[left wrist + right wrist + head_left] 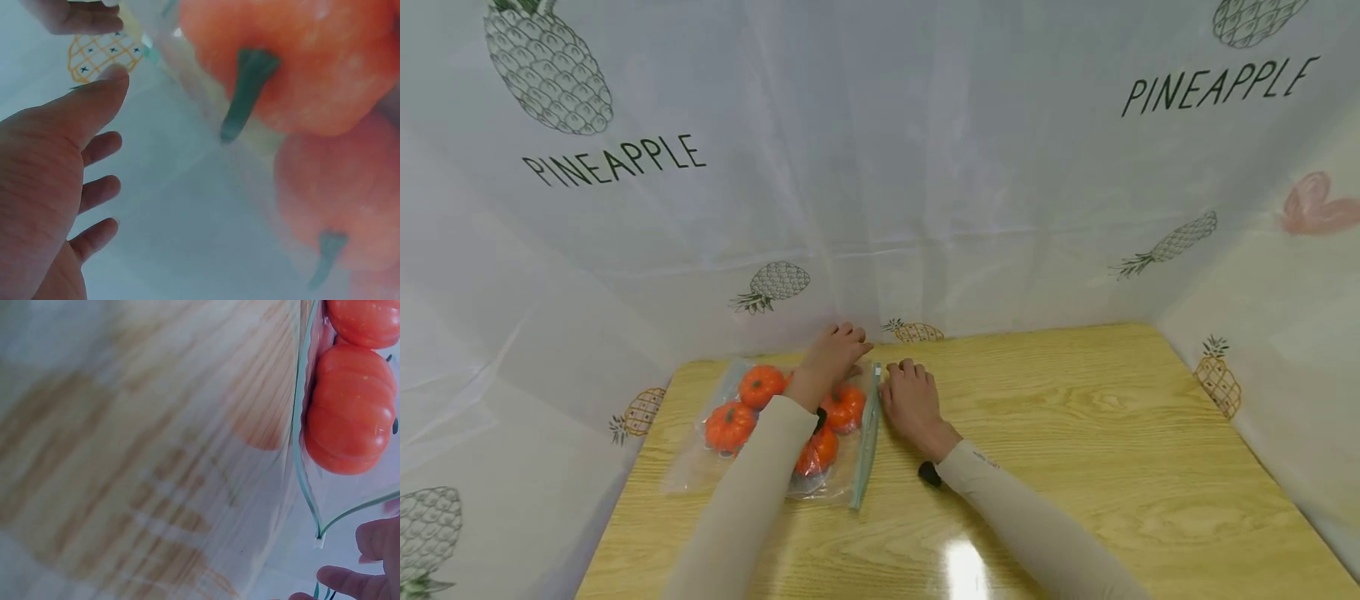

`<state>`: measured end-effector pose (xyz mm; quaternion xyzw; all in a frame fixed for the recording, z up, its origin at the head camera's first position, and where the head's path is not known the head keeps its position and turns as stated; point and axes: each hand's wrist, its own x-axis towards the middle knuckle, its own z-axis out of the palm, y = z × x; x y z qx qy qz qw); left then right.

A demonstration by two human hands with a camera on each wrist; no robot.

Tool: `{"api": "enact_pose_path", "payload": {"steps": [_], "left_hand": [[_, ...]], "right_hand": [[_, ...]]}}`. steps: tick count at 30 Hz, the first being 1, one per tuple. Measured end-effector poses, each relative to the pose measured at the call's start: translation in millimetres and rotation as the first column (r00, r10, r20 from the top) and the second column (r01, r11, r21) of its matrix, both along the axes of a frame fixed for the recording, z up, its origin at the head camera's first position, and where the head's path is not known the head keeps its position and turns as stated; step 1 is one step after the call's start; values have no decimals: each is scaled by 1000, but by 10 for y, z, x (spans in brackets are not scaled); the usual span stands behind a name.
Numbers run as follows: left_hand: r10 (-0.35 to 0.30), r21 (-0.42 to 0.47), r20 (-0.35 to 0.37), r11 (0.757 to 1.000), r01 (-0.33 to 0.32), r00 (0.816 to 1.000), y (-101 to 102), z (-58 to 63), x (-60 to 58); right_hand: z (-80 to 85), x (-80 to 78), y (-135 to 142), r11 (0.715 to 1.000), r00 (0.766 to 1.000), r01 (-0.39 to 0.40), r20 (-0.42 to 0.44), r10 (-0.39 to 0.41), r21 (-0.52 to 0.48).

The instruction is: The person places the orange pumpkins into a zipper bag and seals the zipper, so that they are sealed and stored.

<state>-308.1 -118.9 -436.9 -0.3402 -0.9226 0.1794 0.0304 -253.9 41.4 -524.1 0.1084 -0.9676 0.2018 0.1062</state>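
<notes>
A clear zip bag [842, 492] with a green closure strip [867, 450] lies on the table, holding several small orange pumpkins [730, 427] with green stems. My left hand [831, 358] hovers over the bag's far right part, its fingers loosely extended and holding nothing. In the left wrist view, a gap shows between that hand's thumb [100, 103] and fingers. Just right of the strip, my right hand [913, 400] is low over the table with relaxed fingers. The right wrist view shows two strip edges parting from the bag's corner [319, 537], close to fingertips.
The wooden table [1060, 417] extends to the right of the bag. A pale curtain [962, 208] printed with pineapples stands behind it and along both sides. A small black device [929, 474] is at my right wrist.
</notes>
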Motion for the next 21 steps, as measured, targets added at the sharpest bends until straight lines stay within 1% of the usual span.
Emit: {"api": "enact_pose_path", "payload": {"steps": [2, 4, 7, 9, 14, 17, 21], "left_hand": [[2, -23, 13, 1000, -2, 1000, 23, 27, -43], [8, -51, 34, 999, -6, 999, 39, 30, -83], [18, -87, 56, 996, -13, 998, 55, -2, -133], [28, -91, 72, 996, -21, 997, 60, -31, -162], [36, -99, 93, 995, -27, 995, 95, -40, -155], [41, -112, 85, 993, -32, 995, 141, -50, -131], [81, -125, 114, 990, -67, 990, 207, -106, -130]], "right_hand": [[22, -13, -1, 1000, 1000, 3, 4, -3, 5], [44, -21, -10, 1000, 1000, 5, 11, -5, 13], [62, -36, -29, 999, 1000, 7, 18, -8, 42], [64, -49, -42, 999, 1000, 9, 26, -11, 54], [52, -81, -64, 997, 1000, 11, 29, -13, 77], [37, -88, -63, 997, 1000, 13, 13, -14, 79], [13, -81, -60, 996, 1000, 12, -12, -11, 89]]}}
